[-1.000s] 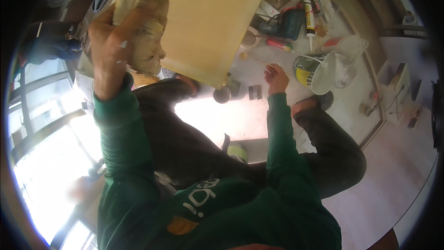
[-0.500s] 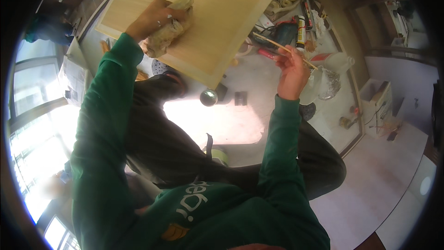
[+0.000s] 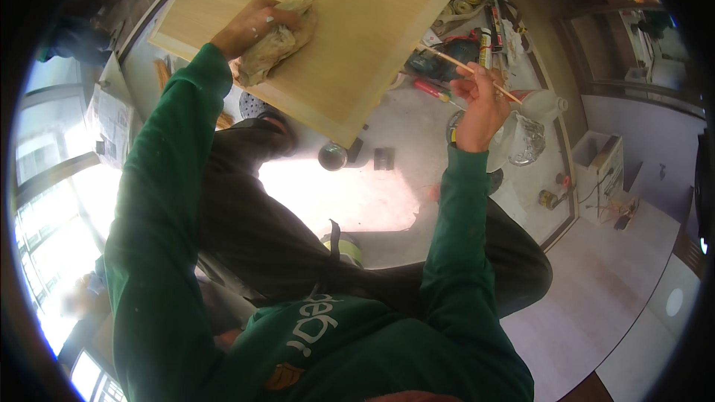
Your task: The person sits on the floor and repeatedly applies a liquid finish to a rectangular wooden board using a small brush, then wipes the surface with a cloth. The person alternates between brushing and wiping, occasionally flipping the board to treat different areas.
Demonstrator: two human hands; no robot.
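Left hand [image 3: 249, 24] now presses crumpled beige rag [image 3: 277, 43] onto pale square wooden panel [image 3: 328, 22]; right-hand fingers [image 3: 471, 88] pinch thin wooden-handled brush [image 3: 468, 69], newly raised.

I see the rag [image 3: 275, 45] lying on the board [image 3: 357, 22], under my left hand [image 3: 249, 24]; the tools [image 3: 477, 30] lie right of the board, behind my right hand [image 3: 477, 104].

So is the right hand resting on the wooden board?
No, the right hand is off the wooden board, holding a thin stick above the floor clutter, while the left hand presses a rag on it.
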